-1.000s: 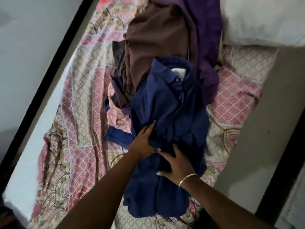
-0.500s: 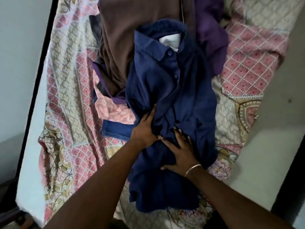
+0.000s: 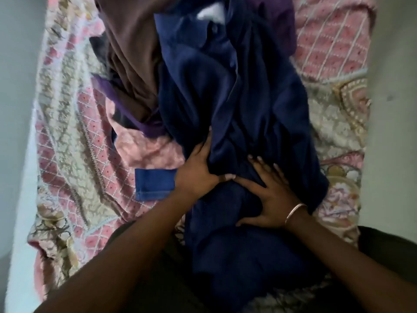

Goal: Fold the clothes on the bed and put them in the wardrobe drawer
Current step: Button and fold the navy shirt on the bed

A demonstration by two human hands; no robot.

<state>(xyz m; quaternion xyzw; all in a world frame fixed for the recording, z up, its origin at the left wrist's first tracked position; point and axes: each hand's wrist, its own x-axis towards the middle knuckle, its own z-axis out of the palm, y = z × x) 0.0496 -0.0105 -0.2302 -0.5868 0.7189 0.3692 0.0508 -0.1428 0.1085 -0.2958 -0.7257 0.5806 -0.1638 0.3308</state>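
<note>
A: Smoothing, I'd say. The navy shirt (image 3: 248, 105) lies lengthwise on the patterned bedspread (image 3: 74, 123), collar towards the far end, and both hands are on its middle.

B: Are they gripping it?

A: The right hand (image 3: 268, 199), with the bangle (image 3: 294, 212) at its wrist, lies flat with fingers spread, pressing the cloth and holding nothing. The left hand (image 3: 200, 170) rests at the shirt's left edge; its fingertips disappear under a fold, so I cannot tell whether they pinch it.

B: So folding has barely begun?

A: By my judgement, yes. The shirt is rumpled and unfolded, and no wardrobe drawer is in view. The next move likely calls for flattening the body, then bringing one side across.

B: How many garments?

A: One navy shirt on top. Beside and behind it, one brown garment (image 3: 133, 55) and at least one purple garment (image 3: 279, 26). A blue cuff or sleeve end (image 3: 155, 184) lies just beside the left hand, and one pink cloth (image 3: 144, 147) shows beneath.
</note>
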